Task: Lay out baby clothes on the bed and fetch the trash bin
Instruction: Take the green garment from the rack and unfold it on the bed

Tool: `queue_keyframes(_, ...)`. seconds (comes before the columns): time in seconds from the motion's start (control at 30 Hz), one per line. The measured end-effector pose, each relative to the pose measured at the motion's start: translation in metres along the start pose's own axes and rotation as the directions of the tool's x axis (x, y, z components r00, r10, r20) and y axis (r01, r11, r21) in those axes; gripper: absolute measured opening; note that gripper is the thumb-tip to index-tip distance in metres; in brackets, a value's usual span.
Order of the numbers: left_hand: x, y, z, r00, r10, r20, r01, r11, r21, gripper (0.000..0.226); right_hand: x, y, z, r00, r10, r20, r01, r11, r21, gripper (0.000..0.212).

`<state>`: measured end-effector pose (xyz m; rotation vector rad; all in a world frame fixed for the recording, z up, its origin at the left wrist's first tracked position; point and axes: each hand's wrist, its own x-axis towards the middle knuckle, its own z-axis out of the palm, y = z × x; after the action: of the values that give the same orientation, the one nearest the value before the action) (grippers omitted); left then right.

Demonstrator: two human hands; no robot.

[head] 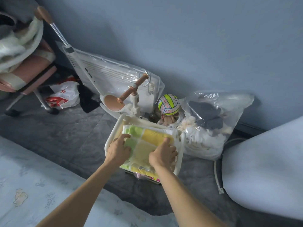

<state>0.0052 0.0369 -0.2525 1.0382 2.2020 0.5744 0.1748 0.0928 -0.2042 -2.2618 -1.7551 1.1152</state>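
Observation:
A white basket [113,131] stands on the grey floor, and a folded cloth [147,140] with green and yellow squares lies on top of what is in it. My left hand [117,149] rests on the cloth's left side, fingers spread and pressing down. Flat on the right side lies my right hand [163,154], index finger stretched toward the yellow square. Neither hand has lifted the cloth. The bed [32,185], with a pale blue patterned sheet, fills the lower left. No trash bin is in view.
A clear bag of clothes [211,126] leans on the wall to the right of the basket. Behind the basket are a wrapped white heater [113,74], a child's scooter [121,102] and a yellow ball [168,104]. A pink chair [27,74] stands far left, a pale rounded cushion [265,169] at right.

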Motion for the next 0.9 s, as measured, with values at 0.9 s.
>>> queue_keyframes(0.9,-0.081,0.077,-0.136,0.994,0.109,0.005,-0.097,0.906,-0.412,0.069,-0.057,-0.011,-0.153,0.882,-0.468,0.060,0.404,0.814,0.416,0.076)
